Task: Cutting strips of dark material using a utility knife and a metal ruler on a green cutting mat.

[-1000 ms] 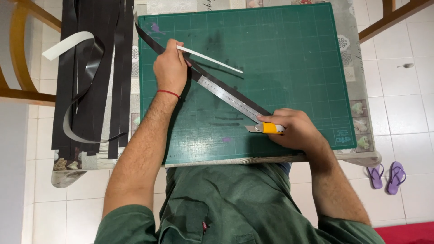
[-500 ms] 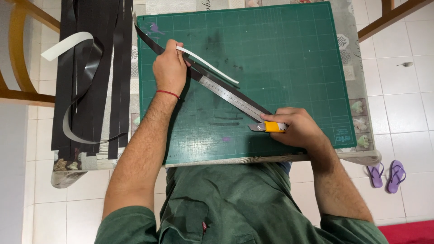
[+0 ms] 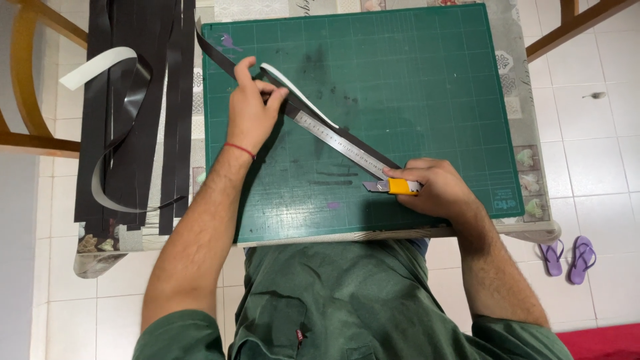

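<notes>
A: Underfoot?

B: White tile floor [image 3: 600, 153]. Small table [image 3: 533, 230] with a patterned cover, nearly hidden by one green cutting mat [image 3: 427, 87]. Wooden chair frame [image 3: 27, 87] at 9 o'clock, another wooden frame [image 3: 573, 27] at 1 o'clock. Red patch [image 3: 600, 343] at 5 o'clock.

A: Counts?

B: One mat, one steel ruler [image 3: 340, 141], one knife [image 3: 393, 187] with a yellow slider. Two purple sandals [image 3: 567, 257] at 4 o'clock, side by side on the tiles. Black strips [image 3: 153, 120] stacked at 9 o'clock off the mat's left edge; exact number hard to tell, several overlapping. One curled strip [image 3: 100, 67] there, white underside showing.

A: On the mat?

B: One long black strip [image 3: 220, 53] lying diagonally, 11 o'clock down toward 5 o'clock, under the ruler. One thin sliver [image 3: 293, 90] curling up beside the ruler, pale face showing.

A: Hands?

B: Left hand [image 3: 252, 110] at 11 o'clock of the mat's centre, fingers bent, pressing down on the ruler's upper end; thin red band at the wrist. Right hand [image 3: 437, 193] at 5 o'clock, closed around the knife, blade end pointing at the ruler's lower end, just beside it.

A: Ruler's lie?

B: Flat, diagonal, between both hands, touching the black strip along its edge.
</notes>
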